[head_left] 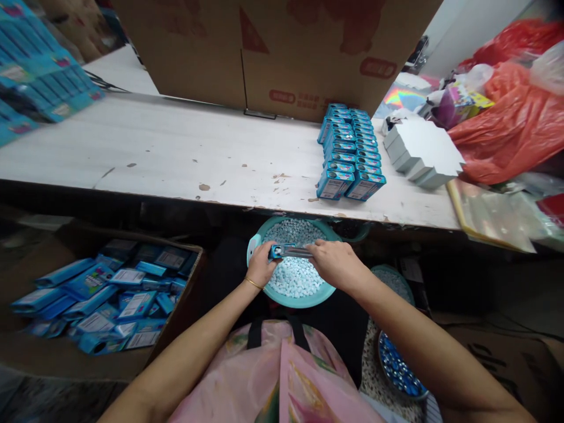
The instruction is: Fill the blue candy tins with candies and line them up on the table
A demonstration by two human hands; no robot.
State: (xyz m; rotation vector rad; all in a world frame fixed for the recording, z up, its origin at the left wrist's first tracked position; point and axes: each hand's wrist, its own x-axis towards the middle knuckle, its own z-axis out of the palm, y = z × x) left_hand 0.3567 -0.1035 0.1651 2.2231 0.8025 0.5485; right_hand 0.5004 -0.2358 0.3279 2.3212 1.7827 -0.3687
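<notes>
My left hand (262, 264), with a thin gold-coloured bracelet at the wrist, grips a small blue box (276, 251) by its end. From the other side my right hand (332, 262) is closed on a narrow, shiny, scoop-like tool (298, 251), whose far end meets the box opening. Whether the tool reaches inside the box cannot be made out. Both hands are above a turquoise basin (304, 302) on my lap, which holds many small pale-blue and white pellets (294, 277).
Filled blue boxes (352, 147) stand in two rows on the white table (211, 158), before a large cardboard carton (264, 53). At left, an open carton (176, 329) holds loose blue boxes (114, 294). White flat-topped boxes (423, 150) and red plastic bags (502, 117) lie right.
</notes>
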